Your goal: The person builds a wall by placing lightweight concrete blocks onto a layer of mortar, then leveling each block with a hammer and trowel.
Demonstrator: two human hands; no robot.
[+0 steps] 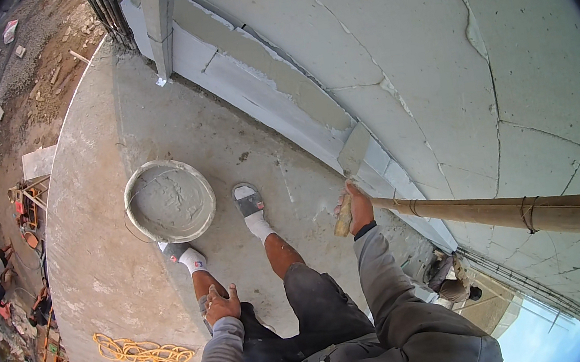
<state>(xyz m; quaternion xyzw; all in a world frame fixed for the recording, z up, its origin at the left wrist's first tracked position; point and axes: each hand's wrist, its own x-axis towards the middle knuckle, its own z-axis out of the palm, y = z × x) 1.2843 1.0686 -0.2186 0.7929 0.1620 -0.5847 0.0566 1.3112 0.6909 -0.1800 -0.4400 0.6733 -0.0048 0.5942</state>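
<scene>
My right hand (359, 206) grips a trowel by its wooden handle. The trowel's flat grey blade (354, 150) is at the near end of a band of wet mortar (257, 58), on top of a low course of pale blocks (241, 78) beside the tall block wall. My left hand (223, 306) holds nothing; its fingers are apart, over my left knee. A round bucket (210, 216) of grey mortar (170, 199) stands on the concrete floor by my left foot, its thin wire handle hanging at the side.
A bamboo pole (496, 212) slants in from the right. Upright at the far end are a metal post (159, 30) and rebar (112, 15). Yellow rope (141, 353) lies at lower left. The slab drops off on the left. Another person (453, 282) is beyond my right arm.
</scene>
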